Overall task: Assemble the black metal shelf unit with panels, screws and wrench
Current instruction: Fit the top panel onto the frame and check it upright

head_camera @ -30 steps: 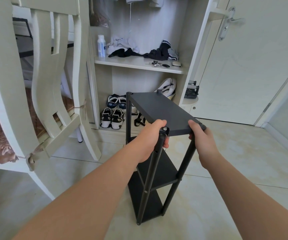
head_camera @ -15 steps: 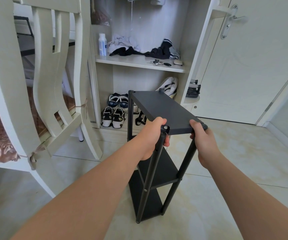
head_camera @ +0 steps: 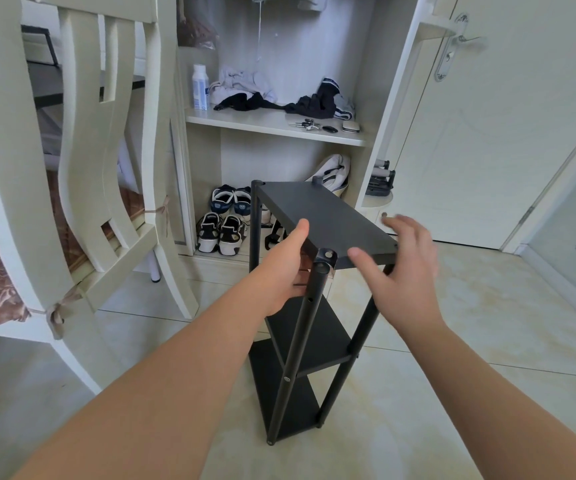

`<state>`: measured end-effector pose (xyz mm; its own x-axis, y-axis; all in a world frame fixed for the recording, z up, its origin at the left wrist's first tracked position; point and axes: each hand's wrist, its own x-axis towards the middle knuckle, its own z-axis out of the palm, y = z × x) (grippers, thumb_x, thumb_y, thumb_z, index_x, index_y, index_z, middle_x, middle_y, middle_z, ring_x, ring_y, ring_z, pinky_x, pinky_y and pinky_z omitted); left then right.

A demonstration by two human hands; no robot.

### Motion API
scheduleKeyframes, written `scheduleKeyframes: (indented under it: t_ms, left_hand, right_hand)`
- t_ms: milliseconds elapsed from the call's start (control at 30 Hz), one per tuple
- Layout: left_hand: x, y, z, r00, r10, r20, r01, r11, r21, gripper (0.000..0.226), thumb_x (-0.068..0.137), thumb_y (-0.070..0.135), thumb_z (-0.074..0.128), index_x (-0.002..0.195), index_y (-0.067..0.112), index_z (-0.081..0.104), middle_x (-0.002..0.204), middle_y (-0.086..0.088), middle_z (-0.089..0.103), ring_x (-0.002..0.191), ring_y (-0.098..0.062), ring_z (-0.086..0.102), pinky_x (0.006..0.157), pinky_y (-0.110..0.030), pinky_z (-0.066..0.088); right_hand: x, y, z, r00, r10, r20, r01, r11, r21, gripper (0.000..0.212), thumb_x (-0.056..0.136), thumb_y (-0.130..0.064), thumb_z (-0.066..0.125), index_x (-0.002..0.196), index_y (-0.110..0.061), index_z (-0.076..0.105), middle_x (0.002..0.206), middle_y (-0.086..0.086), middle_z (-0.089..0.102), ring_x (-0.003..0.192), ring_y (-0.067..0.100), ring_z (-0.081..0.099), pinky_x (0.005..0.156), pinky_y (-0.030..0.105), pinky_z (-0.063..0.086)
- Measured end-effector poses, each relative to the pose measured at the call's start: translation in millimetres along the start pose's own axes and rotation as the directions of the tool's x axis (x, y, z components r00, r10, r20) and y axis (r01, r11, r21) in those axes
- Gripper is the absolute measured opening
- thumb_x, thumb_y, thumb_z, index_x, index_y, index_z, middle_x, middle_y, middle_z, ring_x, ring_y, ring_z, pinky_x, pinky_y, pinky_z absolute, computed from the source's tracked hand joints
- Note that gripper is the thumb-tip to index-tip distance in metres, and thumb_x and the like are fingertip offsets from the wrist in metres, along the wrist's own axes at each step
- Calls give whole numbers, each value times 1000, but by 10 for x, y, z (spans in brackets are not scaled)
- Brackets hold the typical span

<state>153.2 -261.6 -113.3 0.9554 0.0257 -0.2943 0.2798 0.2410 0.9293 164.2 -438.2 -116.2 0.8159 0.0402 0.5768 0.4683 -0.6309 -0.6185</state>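
Two sets of fingers meet the top panel [head_camera: 321, 216] differently. Those of the left hand [head_camera: 285, 268] curl beneath its near left edge with the thumb laid on top, gripping the board. The right hand [head_camera: 399, 271] hovers just off the near right corner, its fingers [head_camera: 408, 226] spread and blurred, holding nothing. The black shelf unit [head_camera: 314, 334] stands upright on the tiled floor [head_camera: 470, 341], near an open wardrobe [head_camera: 272, 124] on the far side and to the right of a pale chair [head_camera: 2, 168]. Three panels sit between four posts, and a screw head [head_camera: 329, 253] shows at the top of the near left post. Assembly looks nearly or wholly finished; probably only a firmness check remains. No wrench or loose screws are in view.
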Motion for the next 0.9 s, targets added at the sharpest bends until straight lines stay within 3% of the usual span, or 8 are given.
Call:
scheduleKeyframes:
  t_ms: [133, 267, 400, 567, 633, 767, 833, 900]
  left_hand:
    - [20, 2, 18, 1000, -25, 16, 26, 999, -36, 58, 97, 68, 34, 120, 25, 63, 107, -4, 76, 99, -25, 72, 92, -44, 55]
    - [21, 2, 106, 999, -39, 15, 41, 987, -158, 54, 99, 62, 36, 123, 21, 62, 108, -6, 72, 88, -24, 66, 92, -44, 52]
    - [97, -22, 91, 999, -39, 4, 39, 975, -219, 47, 98, 58, 42, 124, 25, 65, 117, -4, 73, 111, -26, 67, 95, -43, 50]
    - [128, -57, 82, 995, 16, 94, 0, 985, -175, 45, 93, 58, 55, 122, 26, 66, 118, -4, 73, 119, -29, 63, 103, -46, 46]
    - [152, -56, 76, 997, 8, 83, 5, 988, -156, 40, 95, 50, 56, 123, 23, 65, 121, -8, 71, 117, -31, 64, 92, -42, 50]
    - [148, -17, 87, 999, -19, 50, 28, 985, -173, 41, 96, 41, 53, 125, 14, 62, 106, -12, 68, 88, -25, 58, 67, -34, 46]
    - [150, -14, 96, 999, -25, 40, 32, 983, -183, 41, 96, 39, 52, 125, 13, 63, 102, -11, 68, 85, -23, 58, 64, -32, 46]
    - [161, -20, 98, 999, -28, 43, 36, 980, -195, 39, 96, 37, 52, 125, 14, 63, 111, -14, 71, 90, -24, 62, 74, -36, 48]
  right_hand:
    - [-76, -94, 56, 947, -138, 291, 191, 969, -159, 88, 68, -86, 48, 138, -33, 52, 140, -15, 48, 137, 9, 37, 121, 44, 15]
    - [30, -89, 111, 953, -108, 284, 171, 963, -208, 93, 63, -90, 44, 135, -32, 54, 138, -15, 49, 132, 12, 38, 117, 37, 17]
    - [73, -26, 185, 944, -152, 294, 223, 948, -226, 92, 62, -91, 45, 136, -37, 54, 145, -18, 47, 137, 8, 37, 111, 30, 13]
    - [74, 45, 206, 949, -177, 262, 232, 953, -196, 91, 62, -90, 50, 134, -36, 57, 144, -18, 50, 136, 9, 38, 108, 27, 13]
    - [66, 43, 207, 950, -181, 255, 230, 956, -180, 87, 64, -89, 50, 134, -37, 58, 143, -19, 50, 135, 7, 37, 108, 27, 13]
    - [73, 56, 180, 950, -182, 253, 221, 966, -134, 77, 74, -82, 45, 135, -38, 58, 143, -20, 50, 136, 4, 36, 109, 27, 11]
    - [72, 65, 185, 949, -188, 254, 227, 964, -137, 78, 73, -82, 47, 136, -38, 58, 144, -19, 50, 136, 4, 36, 109, 26, 11]
    - [66, 71, 198, 949, -187, 255, 229, 962, -146, 81, 69, -83, 50, 136, -38, 58, 144, -19, 50, 135, 5, 35, 108, 26, 11]
